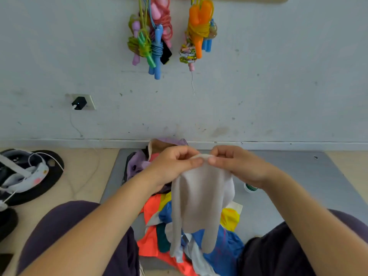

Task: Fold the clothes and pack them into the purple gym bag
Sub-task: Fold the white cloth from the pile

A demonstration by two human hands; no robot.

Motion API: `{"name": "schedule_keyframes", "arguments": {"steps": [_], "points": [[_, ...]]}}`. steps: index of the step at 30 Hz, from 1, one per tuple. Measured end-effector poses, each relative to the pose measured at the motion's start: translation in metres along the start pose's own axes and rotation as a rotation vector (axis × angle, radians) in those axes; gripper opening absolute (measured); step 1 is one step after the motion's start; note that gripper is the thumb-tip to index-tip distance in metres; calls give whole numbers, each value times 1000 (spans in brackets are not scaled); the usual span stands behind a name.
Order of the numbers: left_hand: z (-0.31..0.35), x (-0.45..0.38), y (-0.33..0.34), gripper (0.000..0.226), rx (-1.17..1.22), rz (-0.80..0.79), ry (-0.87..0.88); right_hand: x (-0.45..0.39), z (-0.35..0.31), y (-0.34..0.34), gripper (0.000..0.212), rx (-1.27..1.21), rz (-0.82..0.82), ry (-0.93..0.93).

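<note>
You are at the folding step, with one garment (201, 198) in hand and nothing seen packed yet. Your left hand (175, 162) and right hand (237, 164) each pinch the top edge of this pale grey-beige piece, thumbs nearly meeting at the middle, so both hands are grasping cloth. The garment hangs free below your grip, two long narrow parts trailing down over the pile (199, 250) of orange, blue, yellow and white clothes on the grey mat (298, 176). The purple bag (139, 162) lies just beyond your left hand, near the wall, mouth apparently open; its inside is mostly hidden.

Next move, as judged from here: spread your hands apart along the edge to square the garment, then lay it flat on a bare part of the mat before folding. Keep the trailing parts from catching the pile. A small white bottle (250, 188) stands near your right wrist; avoid knocking it.
</note>
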State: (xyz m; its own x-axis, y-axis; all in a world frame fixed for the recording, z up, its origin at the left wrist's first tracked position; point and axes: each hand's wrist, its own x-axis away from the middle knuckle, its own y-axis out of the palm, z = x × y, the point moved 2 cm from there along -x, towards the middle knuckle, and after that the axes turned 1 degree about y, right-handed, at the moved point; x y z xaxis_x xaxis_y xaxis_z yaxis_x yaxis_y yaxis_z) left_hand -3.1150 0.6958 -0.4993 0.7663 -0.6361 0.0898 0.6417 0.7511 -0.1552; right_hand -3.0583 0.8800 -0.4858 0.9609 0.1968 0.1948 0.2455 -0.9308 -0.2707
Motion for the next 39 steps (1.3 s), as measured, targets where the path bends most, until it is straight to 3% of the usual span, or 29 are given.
{"name": "schedule_keyframes", "arguments": {"steps": [3, 7, 11, 14, 17, 20, 23, 25, 28, 31, 35, 39], "points": [[-8, -4, 8, 8, -102, -81, 23, -6, 12, 13, 52, 141, -36, 46], [-9, -9, 6, 12, -125, -175, -11, -10, 10, 8, 38, 221, -44, 54], [-12, -13, -1, 10, -260, -329, -149, -10, 17, 1, 49, 377, -67, 87], [-13, -15, -7, 9, -313, -371, -143, -11, 18, -5, 32, 360, -38, 64], [-12, -18, -15, 16, -254, -204, -33, -8, 16, -8, 33, 234, -21, 47], [-9, -22, -35, 14, -133, 154, 62, -3, 15, -19, 48, 216, 35, 36], [-7, -22, -49, 15, -152, 378, 89, 0, 12, -23, 32, 150, 68, 31], [-5, -20, -41, 19, -140, 323, 37, -1, 10, -17, 21, 113, 69, 8], [-10, -17, -16, 44, -214, 55, 17, -3, 7, -4, 19, 32, 65, -50], [-14, -12, 5, 47, -243, -148, 15, -1, 4, 4, 22, -31, 51, -60], [-14, -16, -7, 37, -194, -15, 47, -1, 7, 0, 8, 12, 90, -30], [-12, -20, -28, 37, -99, 226, 36, 0, 9, -8, 14, 107, 192, 2]]}}
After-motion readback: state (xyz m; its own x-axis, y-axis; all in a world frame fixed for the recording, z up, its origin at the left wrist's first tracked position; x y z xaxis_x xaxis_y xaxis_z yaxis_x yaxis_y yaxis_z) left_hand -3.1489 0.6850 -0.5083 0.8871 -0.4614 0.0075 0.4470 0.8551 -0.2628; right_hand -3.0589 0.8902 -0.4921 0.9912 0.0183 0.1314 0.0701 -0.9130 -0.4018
